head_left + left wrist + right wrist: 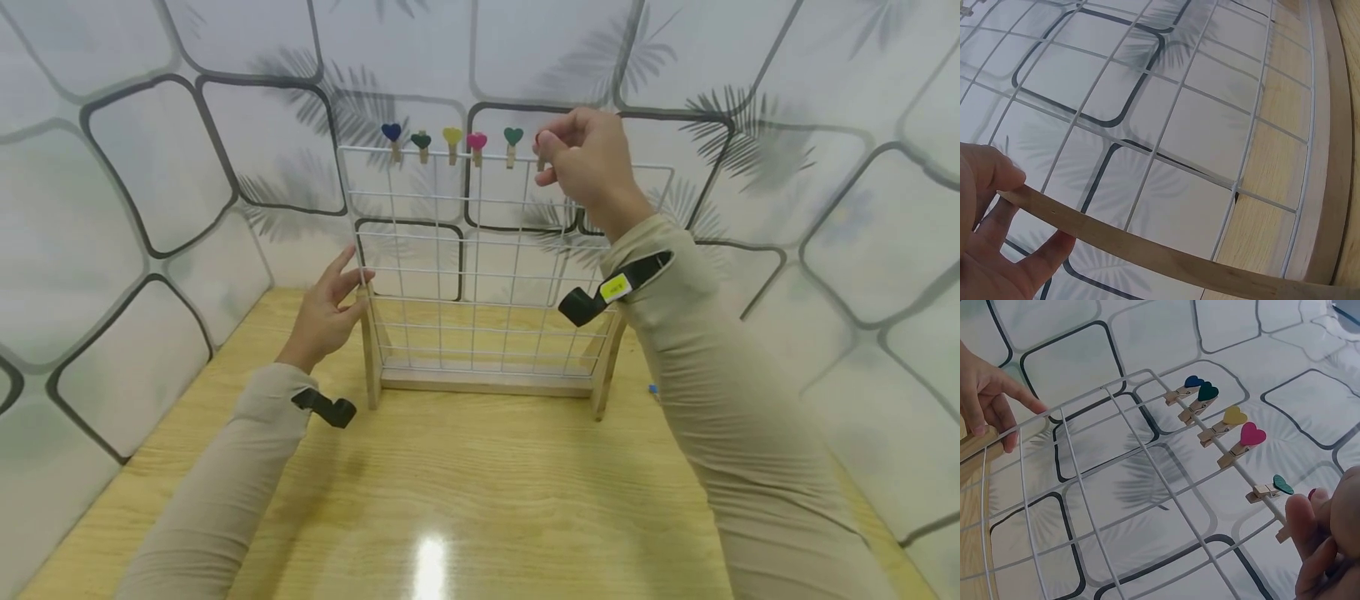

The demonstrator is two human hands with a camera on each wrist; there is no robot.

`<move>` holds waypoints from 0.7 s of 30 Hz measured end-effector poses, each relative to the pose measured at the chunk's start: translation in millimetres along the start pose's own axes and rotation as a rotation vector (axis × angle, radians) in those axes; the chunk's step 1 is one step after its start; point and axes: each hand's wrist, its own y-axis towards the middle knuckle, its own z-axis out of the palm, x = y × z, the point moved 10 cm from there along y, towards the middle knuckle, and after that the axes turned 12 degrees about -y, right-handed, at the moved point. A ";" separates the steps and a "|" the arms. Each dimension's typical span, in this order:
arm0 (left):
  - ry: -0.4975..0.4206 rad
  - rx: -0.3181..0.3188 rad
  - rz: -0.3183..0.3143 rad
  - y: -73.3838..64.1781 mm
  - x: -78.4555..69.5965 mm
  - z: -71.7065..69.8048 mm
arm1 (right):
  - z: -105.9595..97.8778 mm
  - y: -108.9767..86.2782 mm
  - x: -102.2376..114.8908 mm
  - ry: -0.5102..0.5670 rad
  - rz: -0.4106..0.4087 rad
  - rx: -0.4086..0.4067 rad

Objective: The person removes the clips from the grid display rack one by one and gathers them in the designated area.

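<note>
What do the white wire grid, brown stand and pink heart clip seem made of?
White wire grid: probably coated metal, thin, straight, smooth. Light brown stand: likely plain wood, its surface faintly marked. Pink heart clip: apparently bare wood, tan and matte; the painted-looking heart could be wood or plastic.

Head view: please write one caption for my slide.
Right hand pinches a clothespin at the top of a wire grid, beside five heart-topped clothespins; left hand holds its wooden stand.
</note>
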 end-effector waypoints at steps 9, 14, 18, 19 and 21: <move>-0.017 0.005 -0.017 -1.0 2.6 1.6 | -6.4 0.2 -0.6 0.070 -0.002 -0.032; -0.015 0.009 -0.015 -0.6 1.6 1.8 | -12.8 -3.0 3.3 0.092 -0.001 -0.035; -0.020 0.009 -0.018 0.0 1.4 1.2 | -16.2 -8.6 6.2 0.110 -0.004 0.004; -0.022 0.009 -0.018 -0.1 1.1 0.9 | -16.2 -10.1 6.6 0.107 -0.007 0.019; -0.026 0.008 -0.016 -0.3 1.0 0.3 | -16.2 -13.6 6.0 0.098 -0.010 0.050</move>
